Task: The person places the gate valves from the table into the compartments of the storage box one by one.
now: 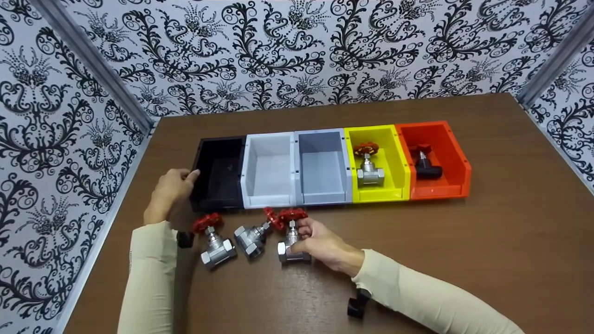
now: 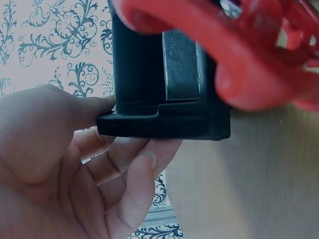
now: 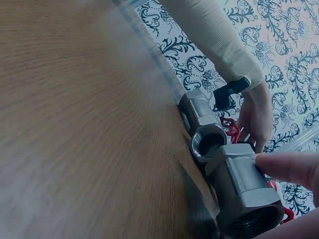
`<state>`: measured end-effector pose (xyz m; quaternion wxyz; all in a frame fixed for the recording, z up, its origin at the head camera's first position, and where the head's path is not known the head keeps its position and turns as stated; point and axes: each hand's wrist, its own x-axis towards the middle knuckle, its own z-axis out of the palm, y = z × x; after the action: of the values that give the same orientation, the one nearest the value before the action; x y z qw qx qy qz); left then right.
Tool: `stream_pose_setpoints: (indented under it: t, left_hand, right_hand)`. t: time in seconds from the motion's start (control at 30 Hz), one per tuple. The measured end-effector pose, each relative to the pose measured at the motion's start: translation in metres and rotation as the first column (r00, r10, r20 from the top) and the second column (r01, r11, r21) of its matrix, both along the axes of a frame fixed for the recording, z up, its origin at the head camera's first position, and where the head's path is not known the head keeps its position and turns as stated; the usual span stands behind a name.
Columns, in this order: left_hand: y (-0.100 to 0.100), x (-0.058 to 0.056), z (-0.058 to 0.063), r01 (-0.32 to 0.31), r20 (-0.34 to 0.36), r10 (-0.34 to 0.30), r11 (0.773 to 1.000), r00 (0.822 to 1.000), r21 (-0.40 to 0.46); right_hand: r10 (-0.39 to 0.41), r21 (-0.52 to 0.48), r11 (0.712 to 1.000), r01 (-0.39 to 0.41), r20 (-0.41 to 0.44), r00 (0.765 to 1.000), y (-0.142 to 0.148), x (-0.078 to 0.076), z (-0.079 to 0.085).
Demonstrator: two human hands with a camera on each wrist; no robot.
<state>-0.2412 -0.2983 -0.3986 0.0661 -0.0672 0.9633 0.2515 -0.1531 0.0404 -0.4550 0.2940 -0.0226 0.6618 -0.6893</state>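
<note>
My left hand (image 1: 172, 189) grips the left side of a black bin (image 1: 218, 204) at the left end of a row of bins. In the left wrist view the thumb lies at the bin's edge, with curled fingers against its outer side. My right hand (image 1: 327, 246) holds a metal gate valve (image 1: 292, 236) with a red handwheel, its thumb on the valve body (image 3: 244, 177). To the left of that valve, a second valve (image 1: 252, 239) lies tilted, its handwheel close to the held one. A third valve (image 1: 216, 250) lies below the black bin.
Right of the black bin come a white bin (image 1: 271, 200), a grey bin (image 1: 323, 197), a yellow bin (image 1: 394, 195) and a red bin (image 1: 457, 185). One valve (image 1: 370, 174) sits in the yellow bin, and a black-bodied fitting (image 1: 428, 170) in the red one. Patterned walls (image 1: 297, 55) enclose the brown table (image 1: 510, 232).
</note>
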Motion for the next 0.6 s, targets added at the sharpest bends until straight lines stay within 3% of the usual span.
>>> stream_pose_setpoints:
  t: [0.6]
  left_hand:
    - [-0.001,-0.001,-0.001,0.017,0.0,-0.017,1.0,1.0,-0.005]
  right_hand:
    - [0.02,0.077,0.997,-0.018,-0.032,0.999,0.012,-0.003,0.0]
